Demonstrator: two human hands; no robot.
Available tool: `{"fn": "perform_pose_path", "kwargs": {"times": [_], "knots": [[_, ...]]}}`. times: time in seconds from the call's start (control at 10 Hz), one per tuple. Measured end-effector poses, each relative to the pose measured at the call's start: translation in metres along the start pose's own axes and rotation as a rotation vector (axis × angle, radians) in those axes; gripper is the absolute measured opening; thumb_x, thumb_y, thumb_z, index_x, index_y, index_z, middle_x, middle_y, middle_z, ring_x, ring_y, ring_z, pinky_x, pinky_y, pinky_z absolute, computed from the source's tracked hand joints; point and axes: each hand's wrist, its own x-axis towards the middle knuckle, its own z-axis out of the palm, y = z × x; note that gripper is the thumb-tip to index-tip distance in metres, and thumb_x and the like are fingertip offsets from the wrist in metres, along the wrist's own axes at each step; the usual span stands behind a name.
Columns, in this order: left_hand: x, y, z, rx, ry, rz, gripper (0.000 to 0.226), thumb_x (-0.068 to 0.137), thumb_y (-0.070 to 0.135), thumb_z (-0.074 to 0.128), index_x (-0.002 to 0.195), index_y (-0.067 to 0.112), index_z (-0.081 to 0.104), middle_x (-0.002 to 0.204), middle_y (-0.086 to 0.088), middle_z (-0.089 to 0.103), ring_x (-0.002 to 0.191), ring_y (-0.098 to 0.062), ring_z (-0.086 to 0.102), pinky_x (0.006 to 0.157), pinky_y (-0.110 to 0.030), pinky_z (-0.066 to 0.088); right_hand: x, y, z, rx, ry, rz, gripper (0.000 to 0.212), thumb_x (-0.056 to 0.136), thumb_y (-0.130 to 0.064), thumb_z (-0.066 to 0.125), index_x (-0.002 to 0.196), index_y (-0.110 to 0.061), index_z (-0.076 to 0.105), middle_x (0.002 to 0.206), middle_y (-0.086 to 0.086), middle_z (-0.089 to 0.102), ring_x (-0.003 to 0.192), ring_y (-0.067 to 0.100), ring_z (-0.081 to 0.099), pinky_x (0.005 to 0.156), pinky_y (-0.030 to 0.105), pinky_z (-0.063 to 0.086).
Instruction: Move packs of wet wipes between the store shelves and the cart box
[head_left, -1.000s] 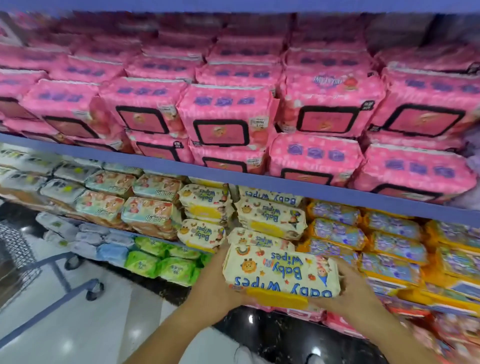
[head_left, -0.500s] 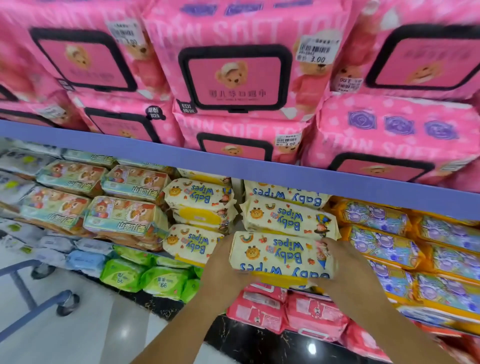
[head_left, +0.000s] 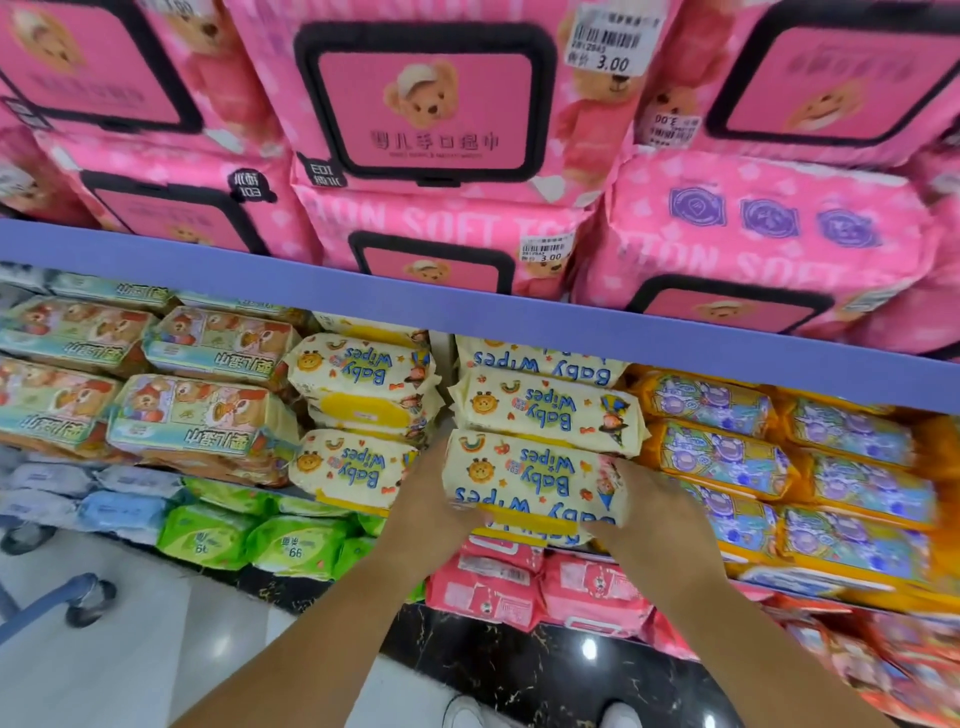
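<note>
Both hands grip one yellow pack (head_left: 530, 480) at centre frame: left hand (head_left: 431, 499) on its 9 o'clock end, right hand (head_left: 644, 512) on its 3 o'clock end. Pack sits at the front of the middle shelf, under two like packs (head_left: 545, 410). Pink packs (head_left: 426, 104) at 12 o'clock, orange packs (head_left: 727, 457) at 3. Cart wheel (head_left: 91, 603) at 8 o'clock.

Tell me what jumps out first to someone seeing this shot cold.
Top half: a wall of big pink bear-print wipes packs, price stickers reading 3.00, on the blue shelf. Below it, at centre, the left hand and right hand clasp a cream Baby Wipes pack by its ends at the front of its stack. Orange packs sit to its right.
</note>
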Motion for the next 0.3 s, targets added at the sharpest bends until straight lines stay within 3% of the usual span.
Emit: {"fn": "perform_pose_path", "kwargs": {"times": [0.1, 0.2, 0.3], "knots": [[-0.008, 0.012, 0.0, -0.039, -0.008, -0.022, 0.109, 0.078, 0.012, 0.087, 0.159, 0.041, 0.021, 0.146, 0.019, 0.044, 0.129, -0.002, 0.047, 0.108, -0.025, 0.041, -0.004, 0.0, 0.003, 0.067, -0.046, 0.023, 0.074, 0.085, -0.051, 0.071, 0.148, -0.025, 0.041, 0.137, -0.007, 0.055, 0.126, 0.018, 0.051, 0.108, 0.036, 0.042], [-0.019, 0.021, -0.004, -0.087, -0.002, -0.014, 0.102, 0.077, 0.013, 0.086, 0.157, 0.039, 0.028, 0.143, 0.015, 0.052, 0.126, -0.003, 0.055, 0.109, -0.031, 0.047, -0.011, -0.004, -0.002, 0.164, -0.078, 0.064, 0.072, 0.089, -0.049, 0.067, 0.15, -0.023, 0.038, 0.142, -0.006, 0.05, 0.131, 0.019, 0.047, 0.11, 0.036, 0.04], [-0.047, 0.043, -0.007, -0.2, 0.026, -0.011, 0.084, 0.079, 0.029, 0.082, 0.149, 0.044, 0.039, 0.139, 0.017, 0.059, 0.129, -0.006, 0.057, 0.109, -0.038, 0.049, -0.031, -0.018, -0.018, 0.338, -0.089, 0.123, 0.06, 0.096, -0.046, 0.059, 0.146, -0.019, 0.042, 0.137, -0.003, 0.051, 0.129, 0.021, 0.047, 0.103, 0.03, 0.039]]}}
